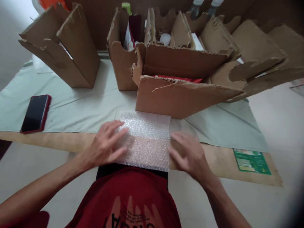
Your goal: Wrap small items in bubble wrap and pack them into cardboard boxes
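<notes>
A clear bubble wrap sheet lies flat across the table's front edge, its near end reaching my waist. My left hand rests at the sheet's left side, fingers spread and fingertips over its edge. On the other side, my right hand is by the right edge, slightly blurred, with fingers apart and nothing in them. Whether its fingertips touch the sheet I cannot tell. Just behind the sheet stands a cardboard box with something red inside.
A phone in a red case lies at the left. Several cut-open cardboard boxes stand along the back, including one box at the left. Bottles show behind them. A green printed packet lies at the right front edge of the table.
</notes>
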Available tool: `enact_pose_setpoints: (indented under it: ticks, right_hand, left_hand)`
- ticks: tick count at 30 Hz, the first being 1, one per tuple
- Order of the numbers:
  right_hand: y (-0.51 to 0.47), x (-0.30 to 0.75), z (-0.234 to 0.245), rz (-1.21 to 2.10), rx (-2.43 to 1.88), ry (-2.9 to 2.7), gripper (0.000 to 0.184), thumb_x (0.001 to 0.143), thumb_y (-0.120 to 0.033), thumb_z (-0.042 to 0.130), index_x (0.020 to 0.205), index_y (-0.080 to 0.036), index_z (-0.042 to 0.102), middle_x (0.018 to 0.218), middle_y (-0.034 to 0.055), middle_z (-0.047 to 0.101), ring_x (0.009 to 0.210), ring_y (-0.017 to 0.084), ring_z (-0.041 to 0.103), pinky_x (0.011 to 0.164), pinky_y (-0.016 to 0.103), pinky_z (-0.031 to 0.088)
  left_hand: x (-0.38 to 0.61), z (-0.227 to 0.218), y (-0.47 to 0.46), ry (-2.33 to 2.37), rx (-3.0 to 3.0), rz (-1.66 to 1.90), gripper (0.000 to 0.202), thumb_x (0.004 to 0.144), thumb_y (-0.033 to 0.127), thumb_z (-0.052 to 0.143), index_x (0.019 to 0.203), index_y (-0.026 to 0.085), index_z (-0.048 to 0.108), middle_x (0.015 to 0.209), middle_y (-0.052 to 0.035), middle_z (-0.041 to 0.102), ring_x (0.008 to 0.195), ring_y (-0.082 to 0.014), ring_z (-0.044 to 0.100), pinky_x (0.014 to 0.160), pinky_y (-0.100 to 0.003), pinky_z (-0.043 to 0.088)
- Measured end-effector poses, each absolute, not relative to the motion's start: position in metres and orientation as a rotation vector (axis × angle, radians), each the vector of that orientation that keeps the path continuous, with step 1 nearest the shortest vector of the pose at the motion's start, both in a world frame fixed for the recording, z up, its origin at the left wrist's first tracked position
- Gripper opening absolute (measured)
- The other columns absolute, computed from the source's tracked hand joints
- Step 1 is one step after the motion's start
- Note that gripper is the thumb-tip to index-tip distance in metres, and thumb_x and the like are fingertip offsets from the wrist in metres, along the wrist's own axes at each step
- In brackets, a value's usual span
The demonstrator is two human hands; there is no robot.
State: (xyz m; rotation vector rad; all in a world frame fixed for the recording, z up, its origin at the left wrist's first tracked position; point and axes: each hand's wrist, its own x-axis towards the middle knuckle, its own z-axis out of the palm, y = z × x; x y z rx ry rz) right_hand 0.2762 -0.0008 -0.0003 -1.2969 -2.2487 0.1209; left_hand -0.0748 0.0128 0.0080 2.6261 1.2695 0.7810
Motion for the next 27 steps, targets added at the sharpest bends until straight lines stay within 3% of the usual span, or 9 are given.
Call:
enact_pose_setpoints:
  ticks: [3,7,10,13,15,20,27]
  right_hand:
    - [-0.036,0.277,-0.002,0.184,-1.092,-2.566,0.066,0.096,-0.058,0.063,0.146,-0.017,0.054,0.147,0.0186,0.061,0.136,0.034,0.056,0.107,0.049,0.045]
    - [-0.054,0.271,-0.009,0.142,-1.063,-2.708,0.075,0.095,-0.064,0.06,0.149,-0.013,0.051,0.152,0.0193,0.058,0.144,0.035,0.048,0.114,0.054,0.037]
    - [-0.051,0.271,-0.002,0.207,-1.06,-2.644,0.072,0.097,-0.067,0.054,0.148,-0.015,0.052,0.15,0.0179,0.059,0.142,0.035,0.05,0.114,0.055,0.038]
    - [-0.036,0.258,0.009,0.151,-1.196,-2.499,0.058,0.105,-0.048,0.047,0.154,-0.018,0.045,0.153,0.0165,0.057,0.144,0.032,0.049,0.112,0.051,0.041]
    - [-0.021,0.237,0.009,0.069,-1.305,-2.451,0.056,0.107,-0.037,0.045,0.159,-0.016,0.038,0.158,0.0175,0.051,0.149,0.031,0.044,0.114,0.049,0.041]
    - [0.01,0.203,-0.016,0.054,-1.345,-2.616,0.061,0.105,-0.046,0.046,0.154,-0.01,0.045,0.162,0.0182,0.047,0.151,0.032,0.042,0.12,0.049,0.038]
    - [-0.036,0.275,-0.017,-0.038,-1.366,-2.528,0.066,0.105,-0.054,0.045,0.156,-0.013,0.042,0.156,0.0216,0.052,0.145,0.036,0.046,0.115,0.054,0.038]
  left_hand:
    - [-0.084,0.002,-0.017,0.958,2.74,0.421,0.084,0.093,0.062,0.064,0.161,0.022,0.036,0.165,-0.0177,0.042,0.156,-0.0399,0.034,0.127,-0.061,0.026]
    - [-0.09,0.0,-0.028,0.903,2.687,0.139,0.096,0.091,0.076,0.056,0.164,0.02,0.031,0.169,-0.0175,0.036,0.157,-0.0404,0.032,0.129,-0.063,0.017]
    - [-0.085,0.013,-0.026,0.95,2.65,0.17,0.084,0.095,0.069,0.056,0.162,0.022,0.036,0.167,-0.0162,0.041,0.156,-0.0389,0.035,0.129,-0.065,0.018]
    - [-0.065,0.025,-0.016,1.044,2.706,0.353,0.058,0.105,0.04,0.052,0.158,0.019,0.04,0.164,-0.0164,0.046,0.157,-0.0326,0.035,0.13,-0.057,0.024]
    - [-0.046,0.021,-0.003,1.102,2.758,0.421,0.053,0.107,0.03,0.048,0.156,0.015,0.04,0.165,-0.0188,0.043,0.159,-0.0315,0.031,0.13,-0.054,0.024]
    - [-0.03,-0.013,0.032,1.144,2.793,0.223,0.068,0.106,0.053,0.047,0.158,0.01,0.037,0.166,-0.0232,0.038,0.158,-0.038,0.031,0.129,-0.061,0.019]
    - [-0.09,-0.011,-0.001,1.215,2.73,0.23,0.074,0.104,0.058,0.049,0.162,0.016,0.032,0.17,-0.0223,0.031,0.159,-0.0417,0.028,0.129,-0.064,0.014]
